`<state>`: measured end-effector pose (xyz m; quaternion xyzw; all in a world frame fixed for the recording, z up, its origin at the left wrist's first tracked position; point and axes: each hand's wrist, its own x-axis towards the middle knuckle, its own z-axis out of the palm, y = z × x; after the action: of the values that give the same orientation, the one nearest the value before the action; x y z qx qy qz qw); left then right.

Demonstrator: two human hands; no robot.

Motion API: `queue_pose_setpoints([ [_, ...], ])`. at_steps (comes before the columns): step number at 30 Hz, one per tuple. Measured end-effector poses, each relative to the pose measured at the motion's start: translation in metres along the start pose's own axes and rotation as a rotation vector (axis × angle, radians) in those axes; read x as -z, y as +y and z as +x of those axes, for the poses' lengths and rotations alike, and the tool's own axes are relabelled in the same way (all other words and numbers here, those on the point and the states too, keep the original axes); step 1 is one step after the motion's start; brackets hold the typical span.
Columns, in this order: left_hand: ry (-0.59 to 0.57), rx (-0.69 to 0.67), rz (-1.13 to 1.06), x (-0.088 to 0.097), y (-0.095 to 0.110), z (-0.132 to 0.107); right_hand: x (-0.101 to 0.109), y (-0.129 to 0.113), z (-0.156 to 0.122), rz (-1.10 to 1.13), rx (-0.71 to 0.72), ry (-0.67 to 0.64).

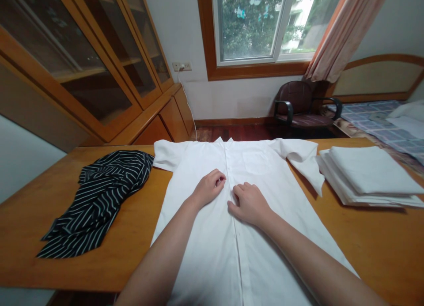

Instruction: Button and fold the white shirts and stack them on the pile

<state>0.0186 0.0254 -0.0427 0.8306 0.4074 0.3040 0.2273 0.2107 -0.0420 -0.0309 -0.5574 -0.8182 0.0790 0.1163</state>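
Note:
A white short-sleeved button-up shirt [265, 164] lies front side up, its collar at the far edge of the table. My left hand [209, 187] is over the middle of the chest, thumb and forefinger curled together at the button placket; the cloth between the tips is hard to make out. Just right of the placket rests my right hand [251, 203], fingers bent, its thumb apart from the forefinger with white cloth showing in the gap. Below the hands the placket edge runs toward me with a narrow fold. The right sleeve in view is turned and creased.
A black garment with white stripes [102, 200] lies crumpled on the wooden table [20, 235] at left. Folded white cloths [371, 171] are stacked at right. Beyond are a glass-door cabinet [145, 116], a brown armchair [298, 103], a window and a bed [380, 116].

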Motion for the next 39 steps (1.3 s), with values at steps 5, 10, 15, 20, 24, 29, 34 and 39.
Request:
queue_pose_setpoints([
  [5, 0.004, 0.008, -0.009, -0.001, -0.001, 0.0, -0.001, 0.001, 0.0, 0.007, -0.01, 0.014],
  [10, -0.005, 0.019, -0.02, -0.002, -0.002, 0.001, 0.0, 0.001, 0.0, 0.012, -0.02, 0.011],
  [15, -0.011, 0.02, -0.032, -0.001, -0.001, 0.001, 0.0, 0.0, 0.001, 0.007, -0.034, 0.004],
  [20, -0.027, 0.019, -0.01, 0.001, 0.002, 0.001, -0.002, 0.001, 0.002, 0.004, -0.04, 0.006],
  [24, -0.043, 0.005, 0.014, 0.001, 0.002, 0.001, -0.003, 0.003, 0.002, 0.046, -0.029, 0.034],
  [29, -0.058, -0.044, 0.045, 0.001, 0.003, 0.0, -0.002, 0.009, 0.002, 0.173, -0.045, 0.045],
  [34, -0.109, -0.098, 0.073, 0.003, 0.006, 0.0, 0.003, 0.02, 0.0, 0.328, -0.068, 0.075],
  [39, -0.18, -0.133, 0.022, 0.005, 0.01, -0.002, 0.006, 0.028, 0.0, 0.33, -0.088, 0.097],
])
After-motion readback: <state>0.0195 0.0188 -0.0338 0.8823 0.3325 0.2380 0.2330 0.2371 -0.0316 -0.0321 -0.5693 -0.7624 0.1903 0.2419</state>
